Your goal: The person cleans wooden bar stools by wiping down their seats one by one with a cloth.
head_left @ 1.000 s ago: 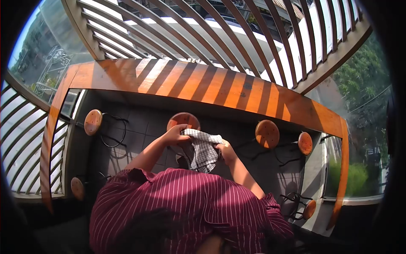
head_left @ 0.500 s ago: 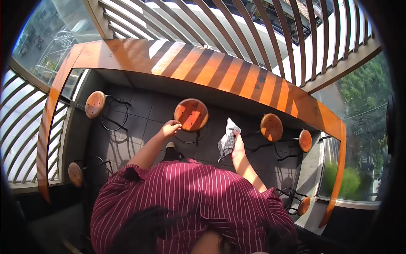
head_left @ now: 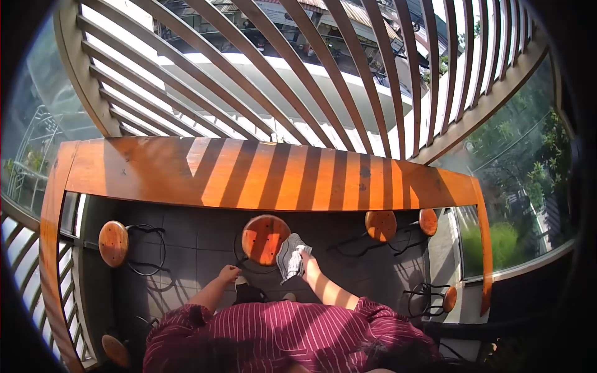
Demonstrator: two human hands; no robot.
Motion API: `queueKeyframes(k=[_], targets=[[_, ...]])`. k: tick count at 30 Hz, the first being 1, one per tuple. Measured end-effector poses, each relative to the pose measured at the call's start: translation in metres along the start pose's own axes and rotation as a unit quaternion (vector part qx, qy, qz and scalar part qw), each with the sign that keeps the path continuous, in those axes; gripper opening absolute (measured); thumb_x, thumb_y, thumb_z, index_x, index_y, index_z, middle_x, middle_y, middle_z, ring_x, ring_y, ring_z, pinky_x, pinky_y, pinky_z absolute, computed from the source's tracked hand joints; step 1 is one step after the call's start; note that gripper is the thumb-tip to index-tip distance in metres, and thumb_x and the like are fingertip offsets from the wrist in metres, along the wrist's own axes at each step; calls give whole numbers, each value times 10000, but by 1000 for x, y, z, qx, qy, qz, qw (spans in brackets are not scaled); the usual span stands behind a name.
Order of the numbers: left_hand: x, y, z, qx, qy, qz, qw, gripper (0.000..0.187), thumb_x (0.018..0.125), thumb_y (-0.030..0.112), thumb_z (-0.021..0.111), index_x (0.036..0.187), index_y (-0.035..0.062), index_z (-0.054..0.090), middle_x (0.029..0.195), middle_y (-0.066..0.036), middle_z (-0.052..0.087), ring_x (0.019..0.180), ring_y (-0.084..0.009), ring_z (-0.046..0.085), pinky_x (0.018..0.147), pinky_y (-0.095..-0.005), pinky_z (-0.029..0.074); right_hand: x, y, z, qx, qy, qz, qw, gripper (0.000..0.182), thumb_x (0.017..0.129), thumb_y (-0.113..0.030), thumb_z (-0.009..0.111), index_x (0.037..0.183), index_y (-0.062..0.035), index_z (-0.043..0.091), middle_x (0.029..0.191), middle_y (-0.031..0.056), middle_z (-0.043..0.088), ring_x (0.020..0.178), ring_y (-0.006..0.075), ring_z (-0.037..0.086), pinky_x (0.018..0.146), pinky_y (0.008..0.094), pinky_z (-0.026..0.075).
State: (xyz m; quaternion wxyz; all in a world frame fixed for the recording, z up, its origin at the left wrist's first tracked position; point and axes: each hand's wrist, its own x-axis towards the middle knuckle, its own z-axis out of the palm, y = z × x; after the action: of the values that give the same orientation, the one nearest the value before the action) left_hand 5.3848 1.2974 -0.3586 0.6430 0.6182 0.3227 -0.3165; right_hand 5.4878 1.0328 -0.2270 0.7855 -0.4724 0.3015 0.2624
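A grey-and-white checked cloth (head_left: 290, 258) hangs bunched from my right hand (head_left: 308, 263), whose fingers are wrapped round its edge. The cloth is beside the right edge of a round wooden stool seat (head_left: 261, 239), overlapping it in view. My left hand (head_left: 229, 273) is lower and left of that seat, apart from it, with its fingers curled in; whether they hold anything is too small to tell. Beyond the stool runs a long orange wooden counter (head_left: 267, 177), striped with shadows.
More round stools stand at the left (head_left: 114, 244), the right (head_left: 380, 225), the far right (head_left: 428, 222), the lower right (head_left: 449, 299) and the lower left (head_left: 115, 350). Slatted railings (head_left: 348, 68) rise behind the counter. Windows flank both sides.
The view has tilted up, so the counter and stools sit lower. My right hand has brought the cloth leftward to the middle stool. My left hand has drawn away from that seat.
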Motion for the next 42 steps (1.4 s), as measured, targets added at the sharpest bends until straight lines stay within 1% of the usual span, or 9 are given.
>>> queueKeyframes(k=[2,9,16,20,23,30,34,35,42], targets=[[19,3,-6,70,37,14,997,233,694,247,602,707,14,595,653,-57,577,535,-147,549,469,-282,450,17,10,-7,-5,-47,25,999,175,829,-206,473,833,-48,549,696,54,579,610,175,578,562,304,486],[71,38,-27,288,142,55,946,491,626,315,633,1001,21,517,944,-160,584,904,-272,560,768,-340,449,-3,1,15,-29,36,-16,999,216,838,-195,456,876,-5,550,751,84,595,650,179,588,598,303,491],[115,52,-22,260,126,47,956,659,608,353,649,1138,22,441,1115,-178,495,1018,-300,493,850,-343,412,-16,1,-15,10,80,-37,996,212,831,-173,462,855,12,561,735,90,601,624,179,586,586,283,482],[95,82,-4,477,5,21,878,1013,558,380,744,1285,-10,156,1202,-177,400,1110,-275,422,922,-296,358,-23,15,-29,5,119,-82,990,214,831,-192,475,835,-2,572,725,69,601,623,154,577,576,269,466],[163,19,-4,213,-28,41,976,1055,527,381,774,1252,-60,147,1177,-196,426,1069,-292,459,887,-334,392,-24,18,-36,-30,152,-96,983,229,832,-222,498,844,-10,583,748,50,606,652,133,575,598,253,456],[131,70,20,19,80,-24,996,975,522,325,776,1206,-84,213,1119,-215,463,999,-269,503,828,-357,425,-31,15,-38,-20,185,-96,978,218,846,-190,479,867,3,578,776,50,607,683,128,576,625,248,453],[142,60,20,-149,20,-65,986,717,590,266,746,1120,-71,401,1030,-196,520,942,-243,531,794,-380,443,-42,21,-41,-15,181,-91,979,233,843,-204,491,909,4,573,794,48,606,697,114,570,632,243,455],[142,55,26,-236,15,-71,969,482,717,162,639,1111,-33,440,1042,-182,528,900,-302,552,750,-406,473,-47,23,-42,-5,188,-79,979,230,842,-200,491,913,3,570,797,51,605,697,120,572,638,248,459],[170,36,46,-208,-231,-163,937,521,751,278,603,1166,19,424,1090,-109,534,980,-280,528,829,-387,439,-69,31,-57,76,156,-84,981,224,841,-190,488,930,4,555,819,66,601,700,142,581,638,261,473]])
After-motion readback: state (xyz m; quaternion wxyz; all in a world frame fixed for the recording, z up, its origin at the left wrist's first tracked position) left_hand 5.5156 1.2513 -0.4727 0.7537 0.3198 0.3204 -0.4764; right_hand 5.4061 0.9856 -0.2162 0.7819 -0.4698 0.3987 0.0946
